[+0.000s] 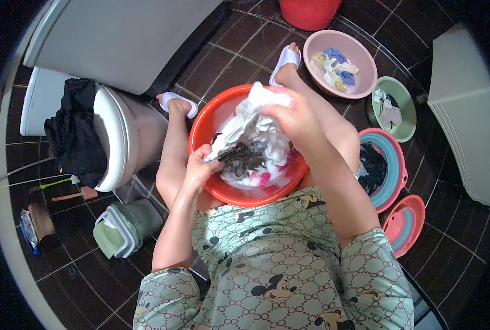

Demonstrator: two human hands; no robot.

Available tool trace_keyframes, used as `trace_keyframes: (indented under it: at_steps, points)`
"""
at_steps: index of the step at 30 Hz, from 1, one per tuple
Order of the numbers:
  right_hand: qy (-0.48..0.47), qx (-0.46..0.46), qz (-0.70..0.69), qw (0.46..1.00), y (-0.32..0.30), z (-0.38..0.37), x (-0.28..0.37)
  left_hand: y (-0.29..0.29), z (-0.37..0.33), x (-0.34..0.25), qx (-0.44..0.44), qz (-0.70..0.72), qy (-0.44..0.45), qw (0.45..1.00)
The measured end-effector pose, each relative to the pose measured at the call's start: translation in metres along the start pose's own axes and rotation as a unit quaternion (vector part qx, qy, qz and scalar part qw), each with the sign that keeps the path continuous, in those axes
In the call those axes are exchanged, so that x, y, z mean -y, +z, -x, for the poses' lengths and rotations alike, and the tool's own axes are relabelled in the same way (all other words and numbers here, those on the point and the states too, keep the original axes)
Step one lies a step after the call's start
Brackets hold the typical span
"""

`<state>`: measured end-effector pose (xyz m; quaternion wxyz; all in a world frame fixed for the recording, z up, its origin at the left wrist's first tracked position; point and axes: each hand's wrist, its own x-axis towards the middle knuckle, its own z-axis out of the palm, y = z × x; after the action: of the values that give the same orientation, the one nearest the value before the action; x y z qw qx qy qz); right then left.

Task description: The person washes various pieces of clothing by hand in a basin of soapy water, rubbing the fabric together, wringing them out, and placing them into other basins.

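Between my knees sits an orange-red basin [223, 197] holding soapy water and wet laundry. A sudsy white cloth [235, 130] is stretched above it, its exact kind unclear. My left hand [202, 165] pinches the lower left edge of this cloth, close to the basin's left rim. Higher up on the right, my right hand [291, 116] grips the cloth's upper part, where thick foam clings. Below the raised cloth lie a dark, wet piece of fabric [244, 157] and a bright pink item [259, 178], both partly covered by suds.
On the right stand a pink basin [313, 69] with small clothes, a green basin [410, 124], a blue-and-pink basin [390, 170] with dark laundry and a small red basin [419, 217]. At left are a toilet [137, 137], black clothing [77, 135] and a lidded bin [146, 220].
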<state>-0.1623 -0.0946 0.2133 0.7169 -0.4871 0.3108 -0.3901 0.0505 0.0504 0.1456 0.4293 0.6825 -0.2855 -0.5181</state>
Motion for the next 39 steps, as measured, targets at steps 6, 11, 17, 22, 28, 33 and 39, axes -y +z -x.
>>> trace_keyframes:
  at_steps: [6,11,17,22,28,33,39]
  points:
    - [-0.018,0.009,-0.023,1.000,0.037,0.017,0.074,-0.005,-0.020,0.036,-0.043,-0.102,0.079,0.991]
    - [-0.019,0.076,-0.093,0.993,0.037,0.009,0.073,0.025,-0.012,-0.022,-0.068,-0.076,0.097,0.990]
    - [0.059,0.006,-0.011,0.998,0.016,-0.020,-0.038,0.017,-0.041,0.024,-0.019,-0.164,0.120,0.979]
    - [0.025,-0.061,0.291,0.954,-0.026,-0.021,-0.136,0.028,-0.058,0.072,-0.011,-0.188,0.085,0.978]
    - [-0.118,-0.179,0.492,0.844,-0.009,0.000,-0.148,0.033,-0.071,0.100,0.043,-0.605,-0.177,0.775]
    - [0.007,-0.024,0.483,0.875,-0.002,0.015,-0.176,0.048,-0.093,0.168,0.119,-0.630,-0.212,0.738]
    - [0.085,-0.036,0.458,0.884,-0.018,0.009,-0.196,0.042,-0.094,0.158,0.060,-0.189,-0.150,0.969]
